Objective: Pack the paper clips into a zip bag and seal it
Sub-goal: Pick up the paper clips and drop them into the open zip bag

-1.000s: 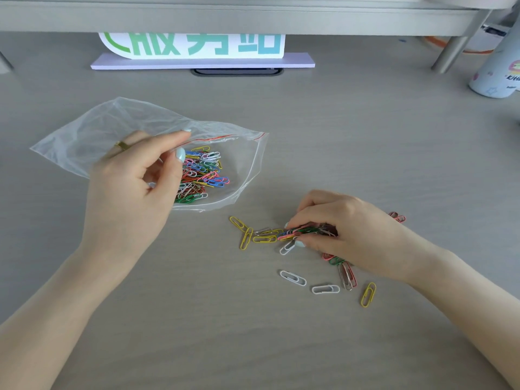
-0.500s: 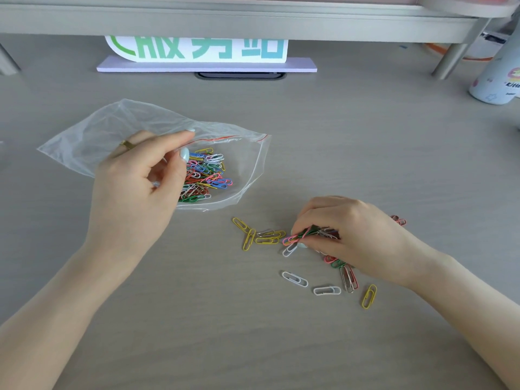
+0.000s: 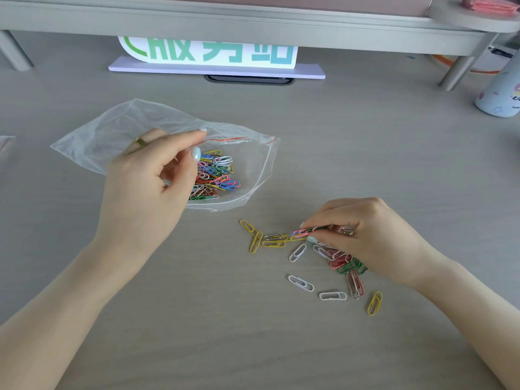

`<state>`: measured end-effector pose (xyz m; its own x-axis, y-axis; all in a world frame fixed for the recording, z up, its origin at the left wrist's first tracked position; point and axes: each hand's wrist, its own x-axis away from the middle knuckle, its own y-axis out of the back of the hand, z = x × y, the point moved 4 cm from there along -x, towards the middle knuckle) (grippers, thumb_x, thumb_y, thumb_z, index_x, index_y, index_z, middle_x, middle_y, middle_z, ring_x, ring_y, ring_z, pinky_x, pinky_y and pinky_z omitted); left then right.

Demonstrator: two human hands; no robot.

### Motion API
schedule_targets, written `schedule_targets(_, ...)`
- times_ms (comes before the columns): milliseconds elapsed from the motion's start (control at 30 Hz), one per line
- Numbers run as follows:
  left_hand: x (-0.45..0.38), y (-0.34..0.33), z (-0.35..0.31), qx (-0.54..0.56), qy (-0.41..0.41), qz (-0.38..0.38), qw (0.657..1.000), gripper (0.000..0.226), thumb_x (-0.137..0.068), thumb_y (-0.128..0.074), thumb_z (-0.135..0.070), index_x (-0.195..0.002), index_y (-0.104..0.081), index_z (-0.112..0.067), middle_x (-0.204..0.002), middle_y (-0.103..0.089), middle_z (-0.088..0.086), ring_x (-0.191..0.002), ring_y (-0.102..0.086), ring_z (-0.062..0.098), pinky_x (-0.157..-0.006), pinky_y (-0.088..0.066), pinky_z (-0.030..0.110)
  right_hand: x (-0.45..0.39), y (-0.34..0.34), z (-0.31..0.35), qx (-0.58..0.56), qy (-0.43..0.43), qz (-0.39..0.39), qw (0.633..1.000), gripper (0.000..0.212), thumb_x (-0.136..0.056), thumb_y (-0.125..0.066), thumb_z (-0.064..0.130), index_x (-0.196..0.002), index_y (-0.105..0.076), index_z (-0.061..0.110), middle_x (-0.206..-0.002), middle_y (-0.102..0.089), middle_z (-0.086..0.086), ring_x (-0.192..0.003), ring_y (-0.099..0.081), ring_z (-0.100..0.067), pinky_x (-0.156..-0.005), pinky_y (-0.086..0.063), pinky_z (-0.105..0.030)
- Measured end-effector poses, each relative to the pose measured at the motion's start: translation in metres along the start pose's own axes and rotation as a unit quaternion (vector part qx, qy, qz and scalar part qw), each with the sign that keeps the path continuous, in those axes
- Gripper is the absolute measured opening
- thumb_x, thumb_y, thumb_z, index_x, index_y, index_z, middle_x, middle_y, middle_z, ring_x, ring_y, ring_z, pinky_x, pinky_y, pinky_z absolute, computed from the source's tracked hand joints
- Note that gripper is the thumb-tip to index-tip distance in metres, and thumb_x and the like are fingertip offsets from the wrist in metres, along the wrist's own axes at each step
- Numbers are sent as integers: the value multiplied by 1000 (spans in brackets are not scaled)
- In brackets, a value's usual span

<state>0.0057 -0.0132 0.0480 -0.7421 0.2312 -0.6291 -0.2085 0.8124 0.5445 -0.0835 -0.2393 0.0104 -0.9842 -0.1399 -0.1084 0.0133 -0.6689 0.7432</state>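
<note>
A clear zip bag (image 3: pixel 112 136) with a red seal line lies on the desk, its mouth facing right and held open. Inside it sits a pile of coloured paper clips (image 3: pixel 216 175). My left hand (image 3: pixel 149 187) pinches the bag's upper lip between thumb and fingers. To the right, my right hand (image 3: pixel 363 237) pinches a small bunch of clips (image 3: pixel 305 232), lifted slightly off the desk. Several loose clips (image 3: pixel 301 282) in yellow, white, pink, green and red lie scattered around and under that hand.
A raised shelf (image 3: pixel 253 26) spans the back of the grey desk (image 3: pixel 365 142), with a white sign with green lettering (image 3: pixel 208 52) under it. A pale bottle (image 3: pixel 501 94) stands at the far right beside the shelf leg (image 3: pixel 455 71).
My right hand has closed on a small bunch of clips and raised it a little off the desk. My left hand keeps holding the bag's mouth open.
</note>
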Motion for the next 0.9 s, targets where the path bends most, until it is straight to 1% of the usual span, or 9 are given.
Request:
schedule_targets(200,0,0,2,0,-3,-4,1000,24,-89,-53,-7,-109,-67,-9,-79,-55,1,-71,-50,4,-62,-34,5,-4,9,-1,-42,-24,-47,998,21,-80,-68,9,-85,-74,29,-77,-68,8,-69,-60,-6,-60,-41,-8)
schedule_targets(267,-1,1,2,-1,-2,-4,1000,25,-89,-52,-8,-109,-67,-10,-79,-56,2,-69,-50,8,-62,-36,10,-10,11,4,-72,-25,-59,995,23,-80,-67,12,-83,-72,34,-79,-69,8,-68,-60,-9,-59,-43,-14)
schedule_targets(367,-1,2,2,4,-1,-5,1000,26,-89,-52,-9,-110,-66,-10,-80,-57,5,-68,-51,14,-63,-39,15,-25,12,19,-83,-17,-79,993,16,-80,-67,20,-81,-72,35,-76,-69,-1,-69,-57,-26,-61,-42,-29)
schedule_targets(433,-1,3,2,11,-2,-7,1000,26,-88,-52,-8,-110,-66,-10,-80,-57,4,-68,-51,12,-63,-39,14,-39,9,33,-82,-1,-82,993,10,-80,-68,21,-83,-74,27,-72,-67,-7,-63,-51,-23,-55,-37,-23)
schedule_targets(533,-1,4,2,14,0,-10,1000,27,-88,-52,-8,-111,-66,-10,-81,-56,2,-69,-52,7,-64,-38,12,-68,-5,53,-75,19,-83,994,9,-83,-65,16,-82,-74,13,-62,-57,-9,-51,-36,-7,-47,-28,-12)
schedule_targets(600,-2,5,2,13,0,-14,1000,28,-87,-52,-5,-111,-66,-10,-82,-55,0,-71,-52,4,-63,-37,7,-90,-23,59,-66,26,-70,995,15,-84,-62,14,-78,-69,3,-64,-58,-16,-54,-35,-5,-50,-31,-20)
schedule_targets(700,-3,7,3,9,7,-19,1000,29,-88,-52,-2,-111,-66,-10,-85,-56,0,-74,-51,1,-65,-36,3,-122,-46,58,-28,25,-75,996,21,-84,-57,11,-75,-62,-7,-69,-55,-28,-58,-34,-16,-53,-29,-32)
schedule_targets(800,-5,10,5,5,9,-24,1000,27,-89,-52,-4,-111,-66,-11,-83,-55,-2,-72,-50,-2,-64,-35,2,-145,-53,55,37,20,-99,994,25,-84,-55,10,-61,-56,-2,-57,-47,-22,-57,-32,-19,-53,-25,-32)
schedule_targets(900,-7,11,6,4,3,-26,1000,26,-89,-52,-7,-111,-66,-10,-82,-54,-2,-69,-49,-6,-64,-35,2,-158,-53,60,104,31,-97,989,42,-86,-49,10,-48,-33,16,-46,-29,-1,-57,-32,-23,-50,-21,-33)
